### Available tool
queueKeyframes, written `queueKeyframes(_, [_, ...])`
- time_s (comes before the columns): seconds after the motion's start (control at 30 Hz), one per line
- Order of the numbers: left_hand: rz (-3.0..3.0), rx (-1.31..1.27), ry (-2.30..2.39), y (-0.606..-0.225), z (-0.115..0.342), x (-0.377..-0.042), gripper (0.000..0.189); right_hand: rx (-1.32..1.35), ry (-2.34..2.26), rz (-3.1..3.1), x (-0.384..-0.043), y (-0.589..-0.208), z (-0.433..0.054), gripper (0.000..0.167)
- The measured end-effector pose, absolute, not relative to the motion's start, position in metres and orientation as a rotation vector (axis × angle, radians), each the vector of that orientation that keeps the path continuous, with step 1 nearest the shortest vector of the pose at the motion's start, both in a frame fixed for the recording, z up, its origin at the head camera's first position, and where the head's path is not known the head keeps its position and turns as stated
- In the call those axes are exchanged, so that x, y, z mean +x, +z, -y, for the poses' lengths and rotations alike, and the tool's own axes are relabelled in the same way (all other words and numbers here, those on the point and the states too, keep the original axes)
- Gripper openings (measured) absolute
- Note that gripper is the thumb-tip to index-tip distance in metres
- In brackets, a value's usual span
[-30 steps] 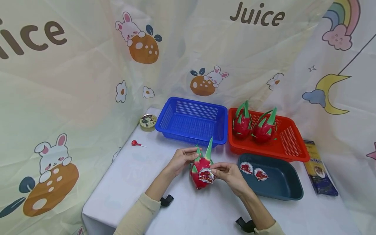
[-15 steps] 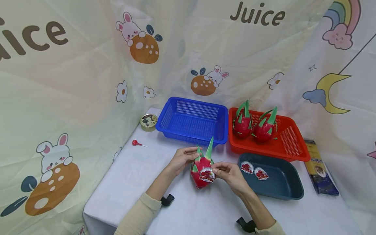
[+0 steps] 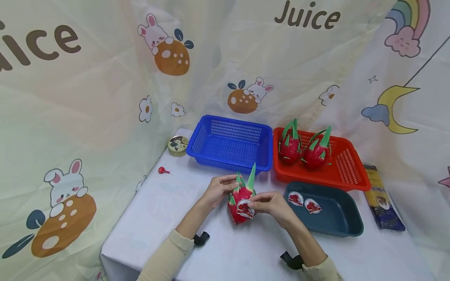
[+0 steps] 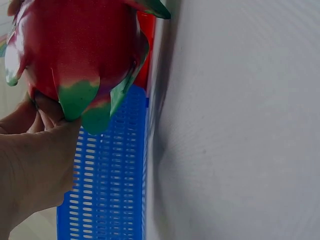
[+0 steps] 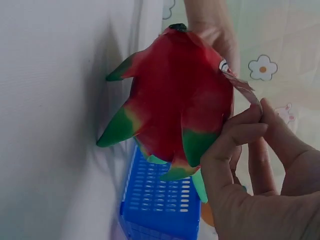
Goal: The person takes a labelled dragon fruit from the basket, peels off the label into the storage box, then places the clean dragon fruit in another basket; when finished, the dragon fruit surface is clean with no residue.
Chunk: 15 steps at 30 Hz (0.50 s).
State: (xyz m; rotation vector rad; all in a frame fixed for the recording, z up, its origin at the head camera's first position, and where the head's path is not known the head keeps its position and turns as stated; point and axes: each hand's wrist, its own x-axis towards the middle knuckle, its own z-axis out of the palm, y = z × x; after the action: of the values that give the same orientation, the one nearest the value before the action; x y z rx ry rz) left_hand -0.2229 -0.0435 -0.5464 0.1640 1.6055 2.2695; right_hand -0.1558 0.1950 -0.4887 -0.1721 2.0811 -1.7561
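Observation:
In the head view a red dragon fruit (image 3: 233,214) with green scale tips stands over the white table. My left hand (image 3: 220,190) grips it near its leafy top; the left wrist view has those fingers (image 4: 47,107) beneath the green tips. A round red-and-white sticker (image 3: 243,210) overlaps the front of the fruit. My right hand (image 3: 272,207) pinches the sticker's right edge between thumb and forefinger. From the right wrist camera, the sticker (image 5: 243,89) appears edge-on, one end at the fruit's skin and the pinched end bent away from it.
A blue basket (image 3: 228,150) stands behind the fruit. Beside it, a red basket (image 3: 342,166) holds two more dragon fruits (image 3: 290,146). Two stickers (image 3: 312,206) lie in a dark teal tray (image 3: 337,218). A round tin (image 3: 177,145), a red-handled pin-like tool (image 3: 162,170) and a yellow-blue packet (image 3: 384,201) lie around.
My right hand and the sticker have shifted slightly left across the fruit's front. The left hand keeps its grip and the fruit stays nearly in place.

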Motion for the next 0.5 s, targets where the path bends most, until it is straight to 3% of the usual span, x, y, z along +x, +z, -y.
queueKeyframes(0.5, [-1.546,0.145,2.306,-0.5464,0.0433,-0.2236,0.042,-0.014,-1.907,-1.732,-0.1621,-0.4858,-0.2019,0.020])
